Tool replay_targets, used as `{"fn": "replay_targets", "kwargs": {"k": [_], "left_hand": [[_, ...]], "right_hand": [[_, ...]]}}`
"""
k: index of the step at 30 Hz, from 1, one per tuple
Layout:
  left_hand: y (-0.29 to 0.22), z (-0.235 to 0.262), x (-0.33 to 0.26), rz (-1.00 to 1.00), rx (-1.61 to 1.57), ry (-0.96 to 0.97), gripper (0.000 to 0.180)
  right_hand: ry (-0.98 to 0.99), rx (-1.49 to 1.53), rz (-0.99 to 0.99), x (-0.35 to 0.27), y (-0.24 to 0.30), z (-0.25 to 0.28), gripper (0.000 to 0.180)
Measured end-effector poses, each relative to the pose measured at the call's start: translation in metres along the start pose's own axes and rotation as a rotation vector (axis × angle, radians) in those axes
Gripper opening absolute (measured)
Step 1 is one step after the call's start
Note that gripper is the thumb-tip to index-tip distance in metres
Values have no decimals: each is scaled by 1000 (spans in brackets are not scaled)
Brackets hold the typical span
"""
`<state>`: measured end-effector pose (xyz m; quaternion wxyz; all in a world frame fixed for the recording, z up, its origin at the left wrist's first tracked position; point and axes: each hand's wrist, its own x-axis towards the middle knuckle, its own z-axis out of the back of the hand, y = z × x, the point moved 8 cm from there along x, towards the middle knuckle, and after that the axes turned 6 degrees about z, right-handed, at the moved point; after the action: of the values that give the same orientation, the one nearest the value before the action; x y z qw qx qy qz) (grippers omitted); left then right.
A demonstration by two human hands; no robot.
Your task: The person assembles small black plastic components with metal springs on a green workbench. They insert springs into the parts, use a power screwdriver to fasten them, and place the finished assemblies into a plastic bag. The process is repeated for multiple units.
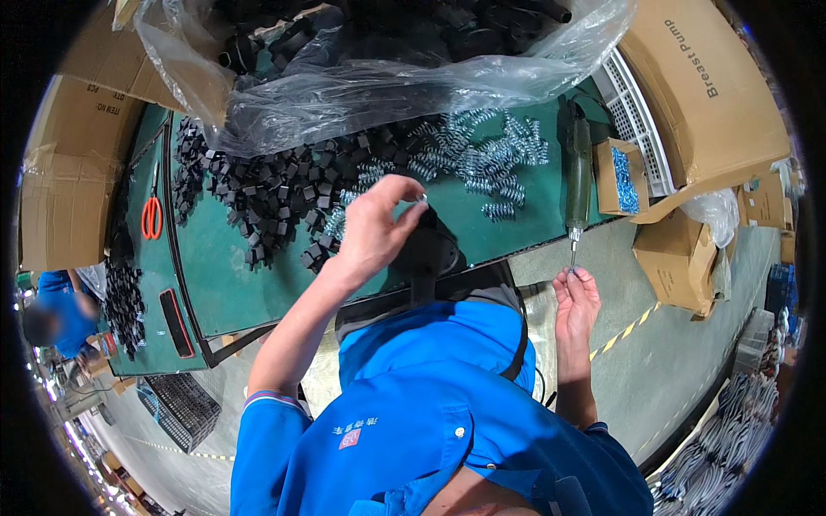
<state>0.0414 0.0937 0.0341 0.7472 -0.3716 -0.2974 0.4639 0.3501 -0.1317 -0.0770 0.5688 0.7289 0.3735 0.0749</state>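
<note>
My left hand is over the table's front edge, thumb and forefinger pinched near a small shiny thing too small to name. Just right of and below it is a dark, rounded black part, partly in shadow at the table edge. My right hand is closed at the fingertips, right at the bit of a dark green electric screwdriver that points down toward me. Whatever those fingers pinch there is hidden. Beyond my left hand lie many metal coil springs and a pile of small black plastic blocks.
A large clear plastic bag of black parts sits at the back. A small carton of blue-looking screws stands right of the screwdriver. Orange-handled scissors and a red-edged black tray lie left. Cartons flank the green table.
</note>
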Motion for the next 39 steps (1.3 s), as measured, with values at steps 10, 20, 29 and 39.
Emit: {"fn": "replay_targets", "kwargs": {"k": [10,20,29,39], "left_hand": [[-6,-2,-2,27,256,-1,35],[25,-5,75,-367,862,-69,16],[-3,21,55,-535,494,-162,20],[-32,7,-50,-314,-334,-252,31]], "right_hand": [[-3,83,23,-1,-5,0,13],[63,55,-39,5,2,-8,16],[51,-502,471,16,90,-37,19],[845,-207,-157,-49,14,-238,43]]}}
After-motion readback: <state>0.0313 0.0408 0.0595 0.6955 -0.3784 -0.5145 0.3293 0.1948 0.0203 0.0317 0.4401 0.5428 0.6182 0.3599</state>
